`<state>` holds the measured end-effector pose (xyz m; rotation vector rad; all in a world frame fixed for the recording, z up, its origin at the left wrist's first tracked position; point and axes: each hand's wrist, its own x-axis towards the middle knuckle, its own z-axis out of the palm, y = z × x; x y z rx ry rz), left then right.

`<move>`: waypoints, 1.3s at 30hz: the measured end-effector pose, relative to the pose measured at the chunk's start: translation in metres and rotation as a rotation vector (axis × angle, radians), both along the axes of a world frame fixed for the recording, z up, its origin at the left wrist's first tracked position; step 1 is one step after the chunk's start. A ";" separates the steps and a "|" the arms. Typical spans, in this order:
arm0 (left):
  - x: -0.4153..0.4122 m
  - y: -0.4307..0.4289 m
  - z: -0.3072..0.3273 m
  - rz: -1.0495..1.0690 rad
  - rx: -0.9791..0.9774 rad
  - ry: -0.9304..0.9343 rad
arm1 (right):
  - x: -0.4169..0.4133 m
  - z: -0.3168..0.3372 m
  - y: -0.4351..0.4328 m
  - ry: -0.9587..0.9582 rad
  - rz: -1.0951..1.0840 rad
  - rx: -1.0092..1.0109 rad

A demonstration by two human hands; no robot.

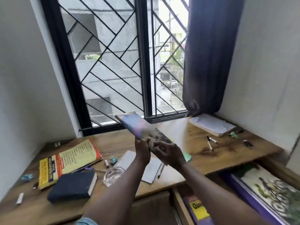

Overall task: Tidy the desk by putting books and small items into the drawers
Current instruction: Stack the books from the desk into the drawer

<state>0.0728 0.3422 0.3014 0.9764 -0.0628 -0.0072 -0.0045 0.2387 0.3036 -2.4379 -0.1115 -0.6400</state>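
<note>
Black-framed window (144,62) with diagonal metal grille (116,75), daylight entering, dark blue curtain (209,54) at right side, plain white walls (24,70) flanking wooden desk (199,158)

The brown desk top (203,159) is grained wood, the round clear dish (113,176) glossy glass, the dark-blue curtain (211,54) matt cloth.

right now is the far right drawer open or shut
Open: the drawer is pulled out from under the desk, with a bicycle-cover book lying inside.

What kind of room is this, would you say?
Likely a study nook in a home: a wooden desk under a barred window with a curtain, scattered with books and pens.
</note>
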 end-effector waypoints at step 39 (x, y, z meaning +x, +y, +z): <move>-0.238 -0.403 -0.191 -0.444 0.669 0.582 | -0.228 -0.147 -0.463 0.767 -0.635 0.326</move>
